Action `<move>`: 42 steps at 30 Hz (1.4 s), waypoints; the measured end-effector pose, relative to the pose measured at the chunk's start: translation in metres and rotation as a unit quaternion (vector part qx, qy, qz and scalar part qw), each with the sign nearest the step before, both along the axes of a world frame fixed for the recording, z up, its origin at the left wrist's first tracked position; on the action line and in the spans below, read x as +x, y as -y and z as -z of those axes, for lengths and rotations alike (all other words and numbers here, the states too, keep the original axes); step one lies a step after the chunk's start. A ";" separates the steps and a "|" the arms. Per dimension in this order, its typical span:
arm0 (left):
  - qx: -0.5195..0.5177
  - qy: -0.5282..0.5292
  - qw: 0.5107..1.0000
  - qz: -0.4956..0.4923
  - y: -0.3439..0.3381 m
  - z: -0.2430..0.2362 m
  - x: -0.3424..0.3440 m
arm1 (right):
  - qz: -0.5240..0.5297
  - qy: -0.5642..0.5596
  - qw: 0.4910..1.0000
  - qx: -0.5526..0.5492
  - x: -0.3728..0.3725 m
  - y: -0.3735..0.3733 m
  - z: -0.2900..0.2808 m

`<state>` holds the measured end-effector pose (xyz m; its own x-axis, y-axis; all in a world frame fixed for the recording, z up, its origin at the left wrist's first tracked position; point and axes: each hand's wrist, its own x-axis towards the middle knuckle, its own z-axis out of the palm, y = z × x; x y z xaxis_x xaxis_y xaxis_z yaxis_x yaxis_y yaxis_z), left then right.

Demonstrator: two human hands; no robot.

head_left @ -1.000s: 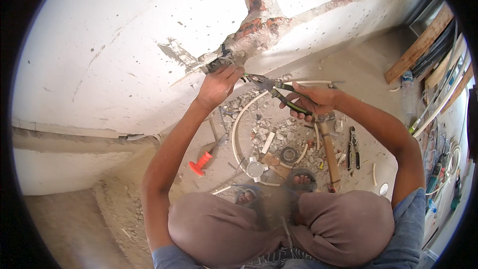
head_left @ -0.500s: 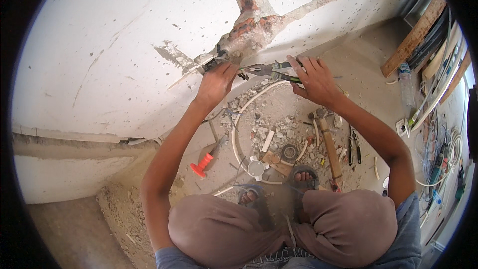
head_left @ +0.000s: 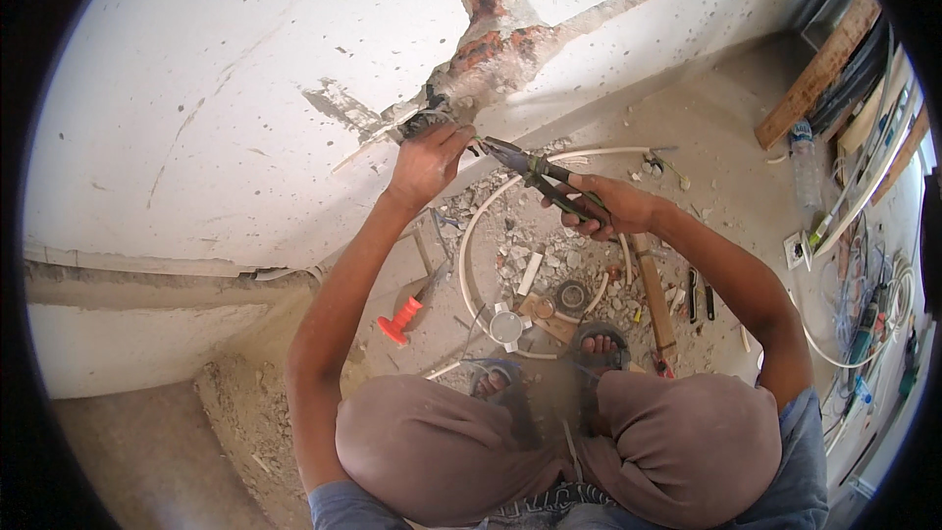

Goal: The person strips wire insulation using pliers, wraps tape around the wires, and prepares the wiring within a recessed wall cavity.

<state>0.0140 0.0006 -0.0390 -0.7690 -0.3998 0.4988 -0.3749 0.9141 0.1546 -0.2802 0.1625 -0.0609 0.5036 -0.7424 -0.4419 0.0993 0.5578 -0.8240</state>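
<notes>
My left hand [head_left: 429, 163] is closed, its fingertips pinching thin wires beside the dark opening [head_left: 424, 122] low in the white wall. Those fingers hide most of the wires. Wrapped around the handles of a pair of pliers [head_left: 535, 172] is my right hand [head_left: 610, 204]. The pliers slant up and left, with their jaws close to the left fingertips and the wire ends. Whether the jaws touch a wire is too small to tell. Above the opening, a chiselled channel [head_left: 491, 54] with exposed brick climbs the wall and branches right.
Rubble [head_left: 564, 253] and curved white conduit [head_left: 469, 260] lie on the floor below my hands. Around them are a red-handled chisel [head_left: 400, 318], a round junction box [head_left: 506, 327], a tape roll [head_left: 570, 297] and a wooden handle [head_left: 654, 296]. Planks [head_left: 822, 74] and a bottle [head_left: 805, 172] stand right.
My right hand has moved down and turned the pliers from nearly level to a slant, jaws still near the wires. My left hand keeps its place at the opening.
</notes>
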 end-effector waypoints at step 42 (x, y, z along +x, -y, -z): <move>0.060 -0.050 0.997 -0.024 -0.003 -0.003 -0.008 | -0.117 -0.182 0.970 -0.115 -0.039 0.046 -0.035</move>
<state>0.0057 0.0035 -0.0361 -0.6963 -0.4972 0.5176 -0.3959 0.8676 0.3007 -0.3193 0.1166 -0.0262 0.5115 -0.7274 -0.4575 -0.3280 0.3268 -0.8863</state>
